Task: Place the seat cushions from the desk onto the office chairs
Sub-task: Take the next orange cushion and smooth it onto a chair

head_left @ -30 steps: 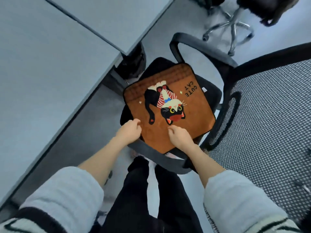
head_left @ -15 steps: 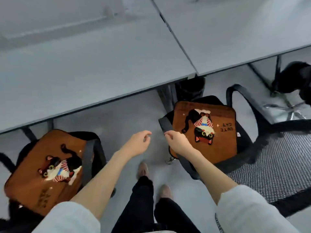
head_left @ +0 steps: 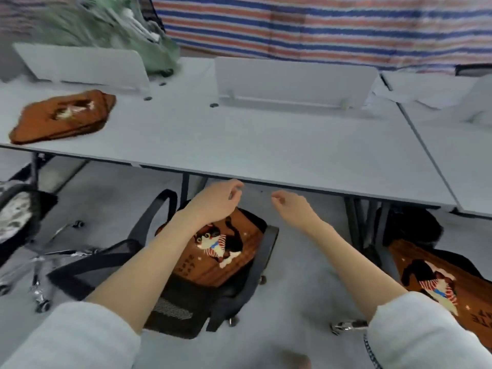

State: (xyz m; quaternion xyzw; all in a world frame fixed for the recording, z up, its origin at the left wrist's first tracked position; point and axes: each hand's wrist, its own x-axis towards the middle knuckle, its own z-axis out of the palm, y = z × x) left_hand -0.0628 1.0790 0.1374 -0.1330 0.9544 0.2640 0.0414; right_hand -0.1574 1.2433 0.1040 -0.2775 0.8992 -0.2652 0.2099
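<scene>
My fingers (head_left: 234, 191) hang loosely curled and hold nothing: the left hand (head_left: 213, 203) and the right hand (head_left: 292, 205) both float just in front of the desk (head_left: 266, 145) edge, above the floor, well apart from the cushion that is left up there. That last seat cushion on the desk (head_left: 62, 117), brown with a pale printed figure, lies flat near the far-left corner, just in front of a white divider panel (head_left: 80, 65); motion blur keeps me from telling whether it is one pad or two stacked. Below my left forearm a matching cushion (head_left: 221, 251) already sits on the seat of an office chair (head_left: 186, 283), and another cushion (head_left: 436, 283) lies at the right edge, on what I take to be a second chair. I judge the cushion light, soft and floppy, its plush face unlikely to slip, with nothing fragile about it. I expect it to sag if pinched at one corner, so I would take it by two opposite edges, one hand on each, and carry it level to the mesh-backed chair (head_left: 18, 209) at far left, whose seat I cannot see.
</scene>
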